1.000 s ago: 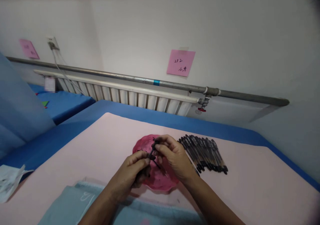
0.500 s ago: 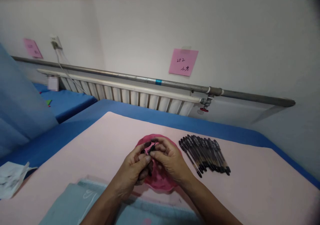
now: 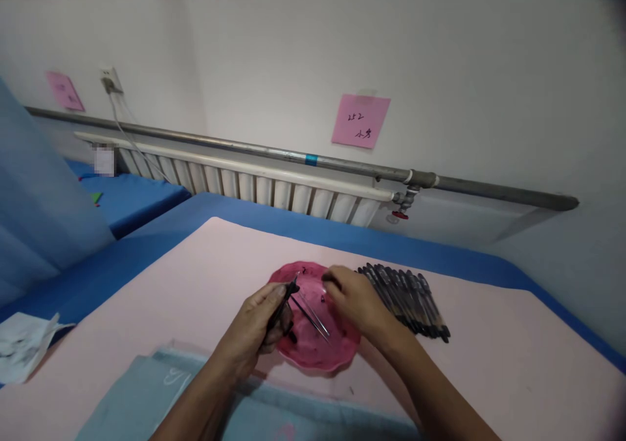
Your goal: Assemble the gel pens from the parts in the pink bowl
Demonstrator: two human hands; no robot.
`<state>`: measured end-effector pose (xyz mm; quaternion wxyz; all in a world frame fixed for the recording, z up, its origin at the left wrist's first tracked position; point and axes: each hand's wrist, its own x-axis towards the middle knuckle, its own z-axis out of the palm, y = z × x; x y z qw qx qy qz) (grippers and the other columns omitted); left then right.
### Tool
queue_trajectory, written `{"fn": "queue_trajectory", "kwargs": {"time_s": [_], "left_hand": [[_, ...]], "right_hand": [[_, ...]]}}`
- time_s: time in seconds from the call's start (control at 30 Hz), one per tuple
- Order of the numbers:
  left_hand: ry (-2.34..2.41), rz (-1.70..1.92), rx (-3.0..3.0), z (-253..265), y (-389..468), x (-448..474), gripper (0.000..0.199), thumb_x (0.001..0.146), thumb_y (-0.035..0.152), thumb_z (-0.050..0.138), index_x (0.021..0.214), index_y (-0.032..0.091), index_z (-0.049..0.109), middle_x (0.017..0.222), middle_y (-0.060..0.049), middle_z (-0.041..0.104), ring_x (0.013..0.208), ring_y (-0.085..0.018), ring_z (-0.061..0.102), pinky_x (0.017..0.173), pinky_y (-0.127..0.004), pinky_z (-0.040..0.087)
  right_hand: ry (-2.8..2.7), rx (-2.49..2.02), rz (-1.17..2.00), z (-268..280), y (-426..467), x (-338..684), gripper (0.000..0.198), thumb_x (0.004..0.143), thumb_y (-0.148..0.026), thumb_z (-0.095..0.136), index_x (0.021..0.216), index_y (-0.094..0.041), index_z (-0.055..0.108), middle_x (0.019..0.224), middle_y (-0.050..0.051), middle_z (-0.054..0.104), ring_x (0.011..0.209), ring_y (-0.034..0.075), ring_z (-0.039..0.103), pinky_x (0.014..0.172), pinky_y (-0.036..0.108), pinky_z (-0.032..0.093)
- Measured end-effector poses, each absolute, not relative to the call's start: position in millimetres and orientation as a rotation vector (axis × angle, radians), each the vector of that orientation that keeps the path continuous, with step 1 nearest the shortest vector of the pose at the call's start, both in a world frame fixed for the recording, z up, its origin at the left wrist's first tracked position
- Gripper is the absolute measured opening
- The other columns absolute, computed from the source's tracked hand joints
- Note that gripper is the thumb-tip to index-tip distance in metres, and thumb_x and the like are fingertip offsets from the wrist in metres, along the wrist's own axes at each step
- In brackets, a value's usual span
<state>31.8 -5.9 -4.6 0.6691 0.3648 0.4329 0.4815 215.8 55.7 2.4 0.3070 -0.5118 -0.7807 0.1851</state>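
Observation:
My left hand (image 3: 259, 320) is closed around a slim black pen part (image 3: 280, 310) with a narrow tip pointing up and away. Its fingertips are smudged dark. Two thin rods (image 3: 313, 317), one dark and one clear-looking, slant over the pink scalloped dish (image 3: 320, 361) from beside this hand; I cannot tell whether the hand holds them. Over the dish's right side, my right hand (image 3: 355, 301) has its fingers curled together, and whatever they pinch is hidden. Small black bits (image 3: 304, 270) lie in the dish. Right of it, several black-capped pens (image 3: 405, 301) lie in a slanted row.
A blue-grey folded cloth (image 3: 141, 389) lies at the front of the pink tabletop (image 3: 195, 284). White paper (image 3: 24, 346) is at the left edge. Behind the table are a radiator (image 3: 264, 190) and a metal pipe (image 3: 235, 147); a blue curtain (image 3: 44, 199) hangs at left.
My hands were together over the dish around small black parts. Now my right hand has moved right, away from the left, and the two thin rods show between them.

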Motion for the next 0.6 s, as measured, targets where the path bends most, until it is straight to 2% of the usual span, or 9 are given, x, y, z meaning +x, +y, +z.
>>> {"fn": "queue_trajectory", "kwargs": {"time_s": [0.07, 0.17, 0.4, 0.6], "left_hand": [[0.947, 1.075, 0.79, -6, -5, 31, 0.03, 0.077, 0.048, 0.055, 0.073, 0.019, 0.048, 0.054, 0.007, 0.047, 0.033, 0.0, 0.02, 0.033, -0.017, 0.006], [0.9, 1.067, 0.736, -6, -5, 28, 0.027, 0.077, 0.044, 0.058, 0.075, 0.019, 0.047, 0.055, 0.007, 0.048, 0.033, 0.0, 0.02, 0.033, -0.016, 0.005], [0.859, 1.104, 0.573, -6, -4, 26, 0.028, 0.072, 0.039, 0.064, 0.073, 0.019, 0.045, 0.056, 0.007, 0.05, 0.032, 0.001, 0.025, 0.032, -0.014, 0.006], [0.889, 1.103, 0.557, -7, -3, 26, 0.028, 0.069, 0.038, 0.066, 0.072, 0.018, 0.046, 0.057, 0.006, 0.051, 0.032, 0.001, 0.025, 0.031, -0.015, 0.006]], "right_hand": [[-2.26, -1.359, 0.375, -9, 54, 216, 0.016, 0.071, -0.012, 0.045, 0.067, -0.019, 0.059, 0.072, 0.005, 0.062, 0.068, 0.019, 0.054, 0.063, 0.031, 0.037], [-2.269, -1.431, 0.287, -27, 50, 214, 0.018, 0.069, -0.008, 0.045, 0.063, -0.02, 0.058, 0.068, 0.006, 0.06, 0.06, 0.018, 0.052, 0.056, 0.029, 0.034], [-2.095, -1.373, 0.363, -46, 50, 210, 0.016, 0.06, -0.003, 0.052, 0.055, -0.018, 0.054, 0.058, 0.004, 0.056, 0.05, 0.015, 0.047, 0.052, 0.028, 0.029], [-2.083, -1.38, 0.378, -43, 52, 207, 0.015, 0.062, -0.006, 0.051, 0.054, -0.019, 0.051, 0.057, 0.004, 0.056, 0.053, 0.016, 0.049, 0.053, 0.028, 0.033]]}}
